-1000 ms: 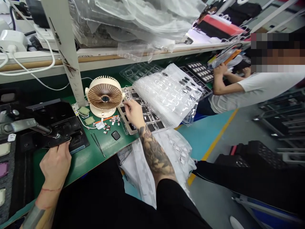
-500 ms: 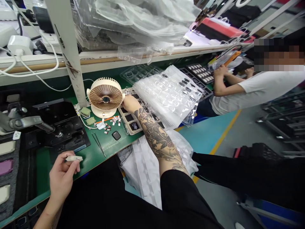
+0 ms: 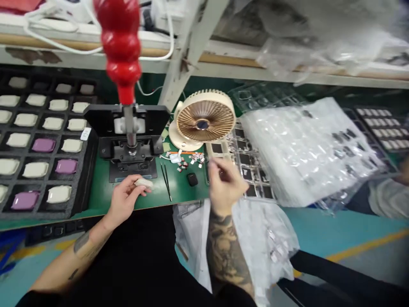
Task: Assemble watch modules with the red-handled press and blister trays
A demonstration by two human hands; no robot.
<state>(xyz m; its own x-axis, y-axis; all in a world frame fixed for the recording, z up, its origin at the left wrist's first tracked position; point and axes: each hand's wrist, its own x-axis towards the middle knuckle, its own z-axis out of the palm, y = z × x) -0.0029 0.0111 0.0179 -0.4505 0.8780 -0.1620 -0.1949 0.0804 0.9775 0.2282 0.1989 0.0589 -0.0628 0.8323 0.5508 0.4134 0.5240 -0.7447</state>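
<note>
My left hand (image 3: 123, 197) pinches a small cream plastic case (image 3: 144, 183) between thumb and fingers, over the bench's front edge in front of the hand press (image 3: 131, 136). My right hand (image 3: 225, 183) is closed, fingers curled inward, and blurred by motion; whatever it may hold is hidden. It hangs over the near part of a compartment tray (image 3: 244, 158) with dark parts in it. Between the hands lie black tweezers (image 3: 166, 181) and a small black square piece (image 3: 192, 179). Small pale and reddish pieces (image 3: 183, 165) lie scattered behind them.
A cream desk fan (image 3: 204, 117) stands behind the small pieces. To the left, a black foam tray (image 3: 41, 162) holds several cream and purple cases. The press's red handle (image 3: 119, 47) rises high in front. Clear plastic blister sheets (image 3: 297, 157) are stacked at right, beside another person's sleeve (image 3: 388, 198).
The view has swung left, bringing the foam tray and red handle into sight. My right hand has drawn back from beside the fan towards me. My left hand keeps the cream case.
</note>
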